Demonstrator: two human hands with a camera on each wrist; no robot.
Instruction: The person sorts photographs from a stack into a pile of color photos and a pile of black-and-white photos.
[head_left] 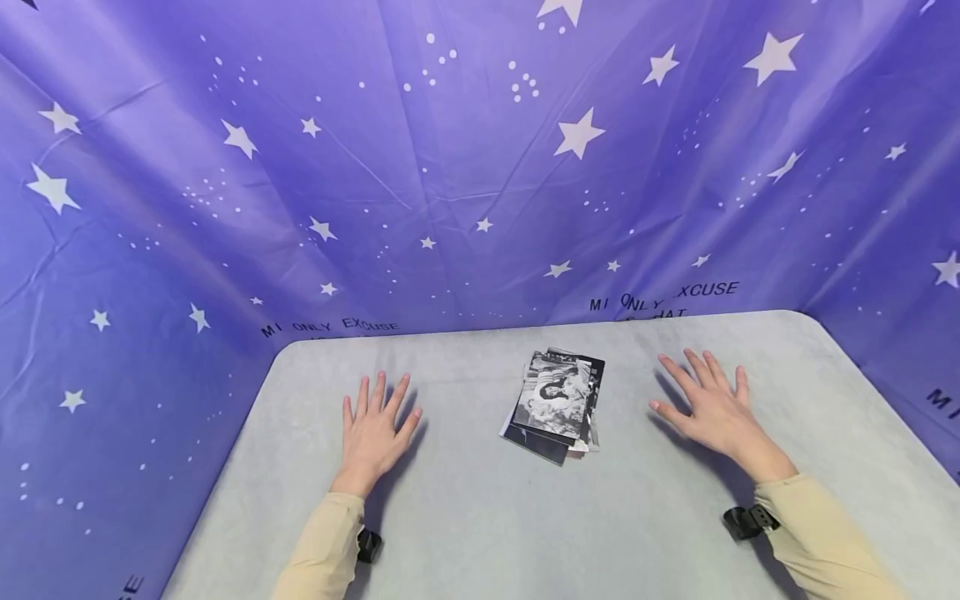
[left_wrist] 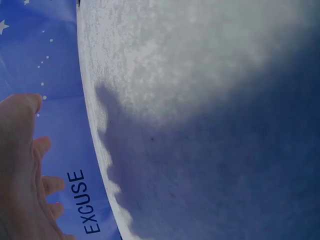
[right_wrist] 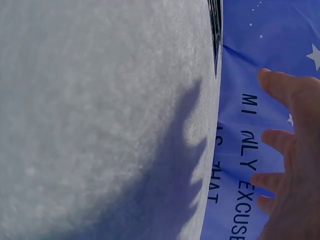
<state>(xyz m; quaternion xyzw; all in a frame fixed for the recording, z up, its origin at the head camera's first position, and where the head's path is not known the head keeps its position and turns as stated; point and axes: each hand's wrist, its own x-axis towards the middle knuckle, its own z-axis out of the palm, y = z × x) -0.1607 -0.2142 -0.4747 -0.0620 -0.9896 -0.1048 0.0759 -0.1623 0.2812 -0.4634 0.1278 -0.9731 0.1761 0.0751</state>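
Observation:
A loose stack of black-and-white pictures or cards (head_left: 555, 396) lies on the grey table, its lower pieces fanned out at several angles. The left hand (head_left: 373, 437) is held palm down to the left of the stack, fingers spread, touching nothing. To the stack's right, the right hand (head_left: 716, 412) is likewise palm down with spread fingers and holds nothing. Both cast shadows on the table. In the left wrist view the left hand (left_wrist: 22, 175) shows at the left edge; the right wrist view has the right hand (right_wrist: 295, 160) at its right side, and a dark sliver of the stack (right_wrist: 216, 30) at the top.
The grey table (head_left: 465, 517) has rounded back corners. Behind it and on both sides hangs a purple-blue cloth (head_left: 450, 125) with white stars, dots and black lettering. A black device (head_left: 750, 522) is at the right wrist, another (head_left: 369, 546) at the left.

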